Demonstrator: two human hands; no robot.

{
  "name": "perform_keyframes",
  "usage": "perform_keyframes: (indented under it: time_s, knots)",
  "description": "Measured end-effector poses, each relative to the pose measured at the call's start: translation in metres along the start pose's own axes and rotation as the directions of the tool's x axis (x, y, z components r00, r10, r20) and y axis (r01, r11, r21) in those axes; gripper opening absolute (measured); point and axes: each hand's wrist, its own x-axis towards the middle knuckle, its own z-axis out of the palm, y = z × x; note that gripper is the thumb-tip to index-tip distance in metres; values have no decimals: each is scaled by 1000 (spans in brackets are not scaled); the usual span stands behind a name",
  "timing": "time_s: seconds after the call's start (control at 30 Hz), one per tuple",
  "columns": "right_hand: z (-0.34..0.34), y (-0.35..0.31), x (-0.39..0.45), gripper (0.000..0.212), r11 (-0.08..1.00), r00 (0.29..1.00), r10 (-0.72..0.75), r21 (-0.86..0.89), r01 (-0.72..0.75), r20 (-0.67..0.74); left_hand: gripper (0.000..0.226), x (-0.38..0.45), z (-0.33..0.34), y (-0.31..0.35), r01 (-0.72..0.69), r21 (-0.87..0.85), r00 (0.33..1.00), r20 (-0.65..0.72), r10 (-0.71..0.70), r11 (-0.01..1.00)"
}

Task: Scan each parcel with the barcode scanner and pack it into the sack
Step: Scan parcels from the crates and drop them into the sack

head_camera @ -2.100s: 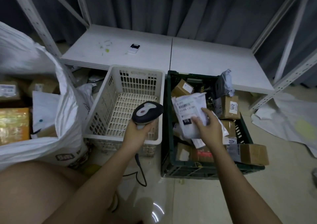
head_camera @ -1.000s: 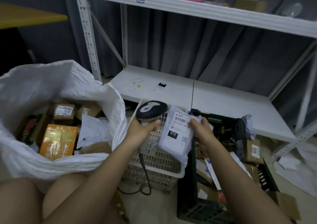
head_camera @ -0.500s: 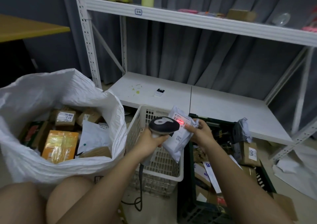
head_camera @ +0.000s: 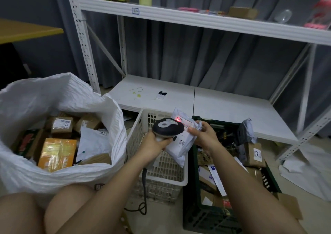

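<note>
White basket point(head_camera: 182, 178) beside dark green crate point(head_camera: 195, 221), under shelving point(head_camera: 179, 17).

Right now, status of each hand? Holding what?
Left hand: closed around the barcode scanner, grip on its handle.
Right hand: closed on the white parcel, pinching its upper right edge in front of the scanner.
</note>
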Motion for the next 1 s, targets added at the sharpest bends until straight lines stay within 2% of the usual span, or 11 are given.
perform_keyframes:
  time_s: [0.2,0.37,0.53,0.7,0.8,0.87,0.9,0.93,1.0]
  knots:
    - [0,-5,-1,33,1000,999,-21,11,21,25,50,-3,1,2,-6,5,1000,-27,6,1000]
    - [8,-22,-10,34,997,995,-76,31,74,66,37,-15,-15,17,-54,-73,997,-63,50,996]
    - [46,-66,-39,31,959,956,-285,20,284,74,44,-35,-65,39,-121,-184,962,-264,70,975]
    - [113,-110,-67,16,882,877,-464,162,443,128,18,-60,-139,55,-201,-227,871,-486,68,953]
    - [174,-117,-69,21,843,832,-532,194,502,157,40,-76,-180,54,-231,-230,806,-590,53,945]
    - [215,-107,-63,24,813,792,-583,120,570,181,46,-85,-198,51,-238,-224,769,-638,42,945]
    - [233,-99,-57,25,796,769,-590,17,605,246,43,-88,-204,49,-232,-228,761,-648,31,946]
    - [248,-89,-49,29,758,748,-552,-153,635,368,38,-90,-208,47,-223,-234,759,-651,18,946]
    - [262,-69,-37,46,594,728,-369,-456,663,577,32,-91,-213,43,-196,-235,760,-650,-4,952]
